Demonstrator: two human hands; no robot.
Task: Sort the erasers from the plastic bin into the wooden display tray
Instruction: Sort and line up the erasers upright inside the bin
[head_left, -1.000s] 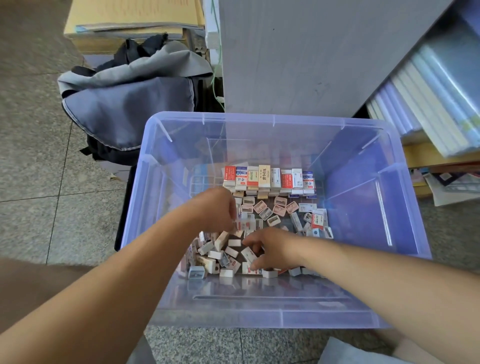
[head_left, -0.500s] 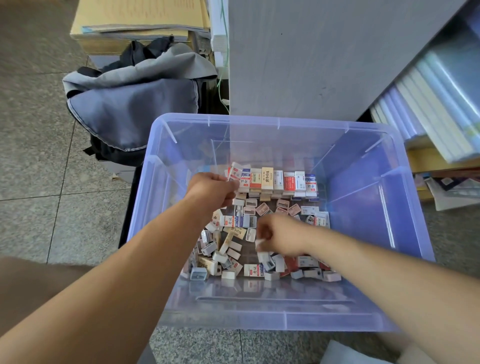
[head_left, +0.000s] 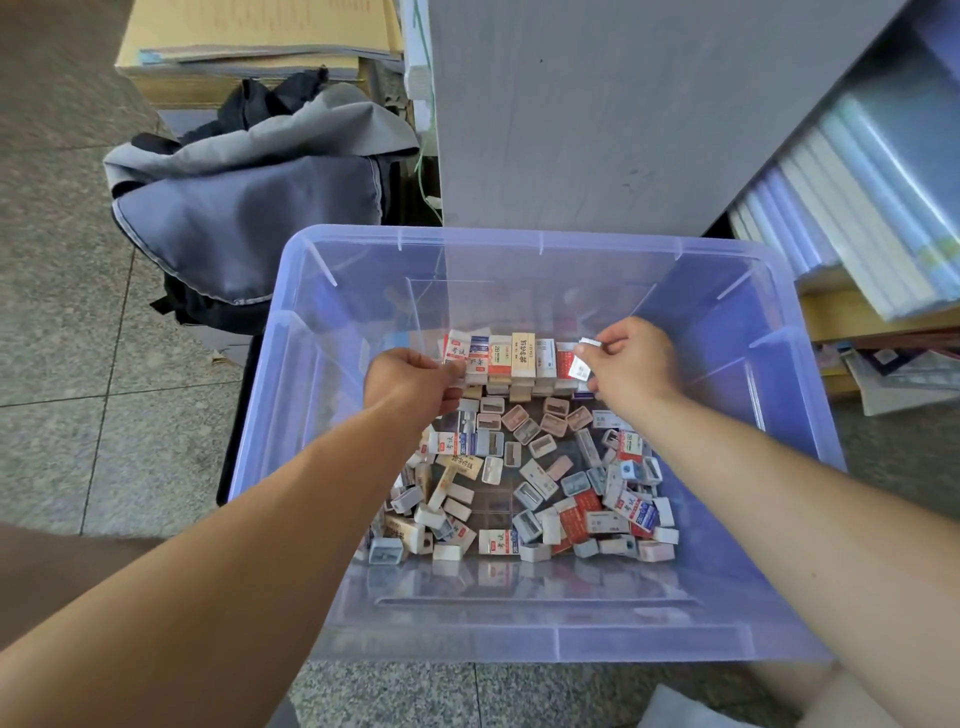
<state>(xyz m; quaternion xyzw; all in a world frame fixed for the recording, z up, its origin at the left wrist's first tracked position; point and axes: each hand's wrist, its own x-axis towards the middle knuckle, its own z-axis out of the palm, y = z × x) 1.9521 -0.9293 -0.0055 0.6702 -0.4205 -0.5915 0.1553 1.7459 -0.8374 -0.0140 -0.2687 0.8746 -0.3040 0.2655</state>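
A translucent blue plastic bin (head_left: 291, 415) stands on the floor with several loose erasers (head_left: 540, 488) scattered over its bottom. At its far side a row of upright erasers (head_left: 511, 356) stands in what may be the display tray, mostly hidden. My left hand (head_left: 410, 384) pinches an eraser at the left end of that row. My right hand (head_left: 628, 364) holds a small white eraser (head_left: 579, 369) at the right end of the row. Both forearms reach in over the bin's near rim.
A grey backpack (head_left: 249, 208) lies on the tiled floor left of the bin. A grey cabinet side (head_left: 597, 114) rises right behind the bin. Shelves with stacked folders (head_left: 857, 218) stand on the right; cardboard boxes (head_left: 249, 47) sit at the back left.
My right hand has risen from the loose pile with an eraser and moved to the right end of the row. My left hand has moved up to the row's left end.
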